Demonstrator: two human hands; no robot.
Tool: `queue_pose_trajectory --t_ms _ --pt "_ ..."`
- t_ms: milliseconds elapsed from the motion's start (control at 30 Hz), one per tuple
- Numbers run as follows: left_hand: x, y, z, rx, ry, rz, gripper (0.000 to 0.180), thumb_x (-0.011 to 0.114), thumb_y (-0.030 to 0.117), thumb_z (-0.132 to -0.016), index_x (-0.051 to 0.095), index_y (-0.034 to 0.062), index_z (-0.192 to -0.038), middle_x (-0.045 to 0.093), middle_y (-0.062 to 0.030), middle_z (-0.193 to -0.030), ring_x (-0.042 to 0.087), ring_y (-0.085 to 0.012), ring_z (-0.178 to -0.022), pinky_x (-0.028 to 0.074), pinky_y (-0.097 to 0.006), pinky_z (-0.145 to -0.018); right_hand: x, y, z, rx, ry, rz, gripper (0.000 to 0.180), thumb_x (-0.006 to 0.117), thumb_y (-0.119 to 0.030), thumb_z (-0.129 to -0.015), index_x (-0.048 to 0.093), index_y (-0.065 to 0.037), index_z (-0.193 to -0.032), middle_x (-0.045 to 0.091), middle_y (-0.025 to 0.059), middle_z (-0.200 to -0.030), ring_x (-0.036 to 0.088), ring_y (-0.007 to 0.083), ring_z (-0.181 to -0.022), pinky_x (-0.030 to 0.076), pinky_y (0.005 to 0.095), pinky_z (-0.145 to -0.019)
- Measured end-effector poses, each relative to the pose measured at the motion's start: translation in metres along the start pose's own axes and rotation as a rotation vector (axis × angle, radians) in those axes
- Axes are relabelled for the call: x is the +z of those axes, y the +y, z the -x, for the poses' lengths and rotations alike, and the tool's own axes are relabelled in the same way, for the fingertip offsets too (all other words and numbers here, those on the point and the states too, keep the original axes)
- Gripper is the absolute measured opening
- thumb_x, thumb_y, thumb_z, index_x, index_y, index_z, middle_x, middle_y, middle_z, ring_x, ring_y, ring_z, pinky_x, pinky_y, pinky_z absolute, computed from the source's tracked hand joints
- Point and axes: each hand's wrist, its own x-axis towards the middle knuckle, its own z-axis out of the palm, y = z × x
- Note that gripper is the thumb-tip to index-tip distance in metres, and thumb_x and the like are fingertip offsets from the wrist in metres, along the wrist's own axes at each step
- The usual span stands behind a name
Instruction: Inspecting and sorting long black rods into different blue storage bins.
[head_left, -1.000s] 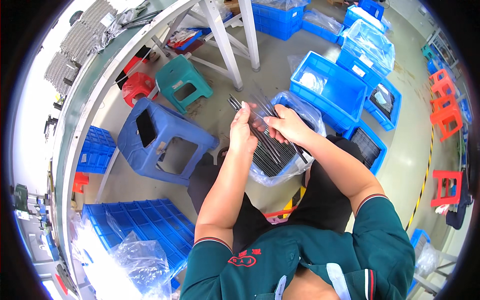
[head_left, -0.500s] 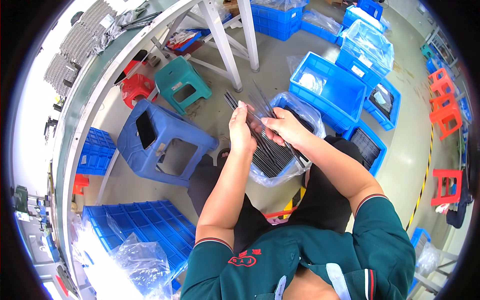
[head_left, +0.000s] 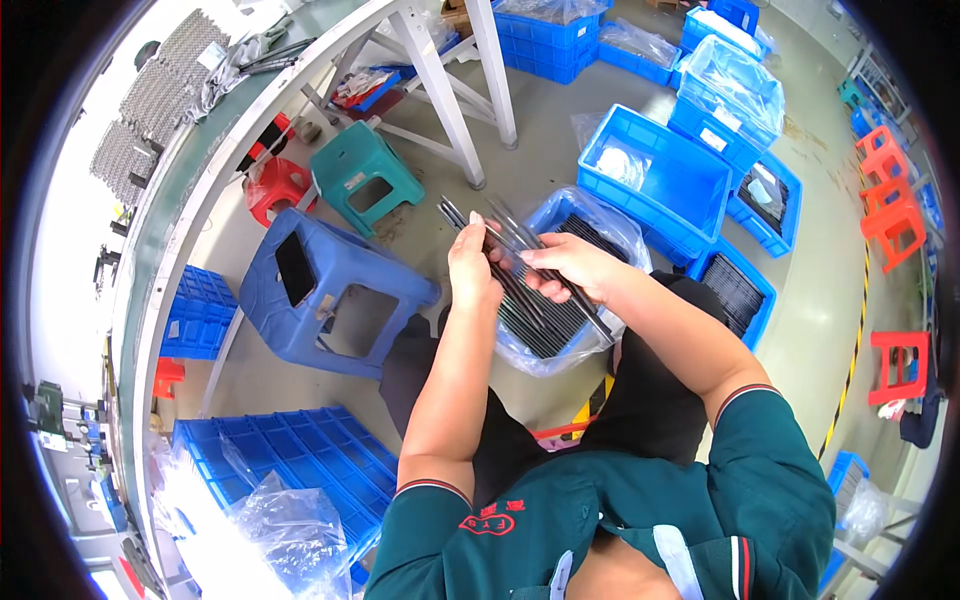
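Over a plastic-lined blue bin (head_left: 545, 212) of dark, thin rods (head_left: 597, 238), both my hands hold loose bundles of the same rods. My left hand (head_left: 473, 270) is closed round one bundle (head_left: 527, 304), which slants from upper left to lower right. In my right hand (head_left: 578, 266) is a second bundle (head_left: 590, 309), slanting the same way, its upper ends fanned and slightly blurred. The fingertips of the two hands are close together, and the bundles nearly meet between them. The exact rod ends inside my palms are hidden.
A blue stool (head_left: 352, 265) bearing a black phone (head_left: 294, 268) stands to the left, with a green stool (head_left: 365, 170) beyond it. Blue bins (head_left: 655, 190) stand at the right. A white-legged workbench (head_left: 190, 215) runs along the left; blue crates (head_left: 300, 455) sit near my left elbow.
My left hand has shifted slightly left and down with its rods. The rods in my right hand, strongly blurred before, now show more sharply and their upper ends sit lower.
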Motion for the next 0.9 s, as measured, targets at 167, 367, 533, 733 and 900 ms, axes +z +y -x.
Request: queue_pose_trajectory --t_ms 167,367,533,733,900 --pt "-0.002 0.008 0.002 -0.148 -0.055 0.030 0.027 0.050 0.028 -0.094 0.058 0.0019 -0.093 0.037 0.0019 -0.063 0.037 -0.0093 -0.054 0.032 -0.024 -0.045 -0.005 -0.002 0.003 -0.028 0.025 0.016 0.015 0.057 -0.016 -0.088 0.050 -0.003 -0.089 0.052 0.0055 -0.067 0.040 0.0077 -0.044 0.030 0.0219 -0.036" --pt "-0.001 0.005 0.003 -0.074 -0.110 0.025 0.031 0.052 0.034 -0.093 0.058 0.0040 -0.088 0.038 0.0021 -0.063 0.036 -0.0090 -0.052 0.033 -0.023 -0.044 -0.005 -0.006 0.006 -0.016 0.026 0.031 0.016 0.057 -0.016 -0.088 0.050 -0.003 -0.090 0.052 0.0061 -0.066 0.040 0.0076 -0.043 0.030 0.0211 -0.035" --pt "0.003 0.002 0.005 -0.015 -0.038 -0.062 0.034 0.055 0.038 -0.091 0.054 0.0070 -0.078 0.039 0.0020 -0.061 0.036 -0.0087 -0.051 0.033 -0.022 -0.043 -0.004 -0.003 0.007 -0.025 -0.004 0.005 0.015 0.056 -0.016 -0.088 0.050 -0.003 -0.089 0.052 0.0058 -0.065 0.040 0.0077 -0.042 0.030 0.0211 -0.035" --pt "0.007 0.003 0.007 -0.019 -0.049 -0.052 0.033 0.053 0.036 -0.092 0.054 0.0072 -0.077 0.038 0.0028 -0.060 0.036 -0.0076 -0.051 0.032 -0.022 -0.043 -0.005 -0.003 0.008 -0.090 0.038 0.063 0.014 0.055 -0.017 -0.089 0.050 -0.003 -0.090 0.051 0.0053 -0.064 0.039 0.0072 -0.042 0.028 0.0211 -0.035" --pt "0.006 0.005 0.007 0.037 -0.107 -0.075 0.029 0.053 0.034 -0.092 0.056 0.0063 -0.083 0.039 0.0031 -0.063 0.037 -0.0072 -0.052 0.033 -0.022 -0.044 -0.006 -0.007 0.011 -0.060 -0.080 -0.051 0.014 0.054 -0.017 -0.089 0.050 -0.004 -0.091 0.051 0.0046 -0.063 0.039 0.0070 -0.042 0.028 0.0208 -0.034"
